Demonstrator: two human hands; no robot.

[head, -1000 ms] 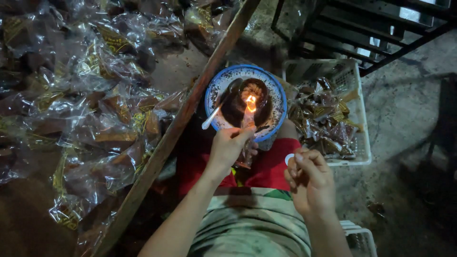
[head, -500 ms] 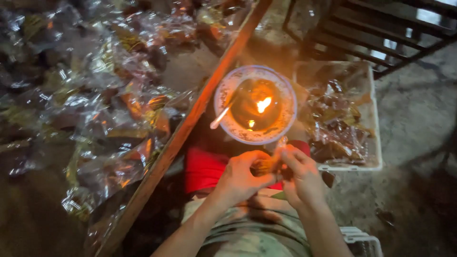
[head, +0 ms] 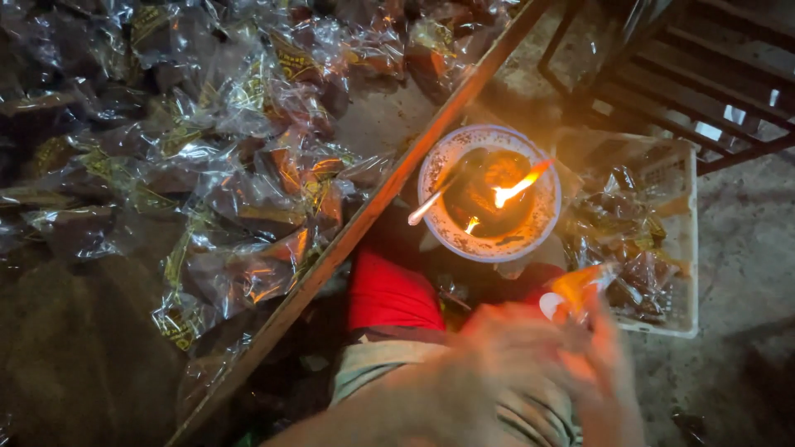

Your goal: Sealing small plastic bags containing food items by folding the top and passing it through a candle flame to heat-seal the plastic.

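My hands have come back from the bowl [head: 454,153] with the flame [head: 519,184] and now meet just below it. My left hand [head: 489,364] and right hand [head: 600,356] seem to pinch a small clear packet [head: 571,290], though blur hides the grip.

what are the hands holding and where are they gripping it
Both hands are motion-blurred. The right hand seems to pinch a small clear packet by its lower end; the left hand meets it there, but its grip cannot be told.

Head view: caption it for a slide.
Blurred hands meet below a bowl with a lit flame, beside a pile of clear-wrapped packets.
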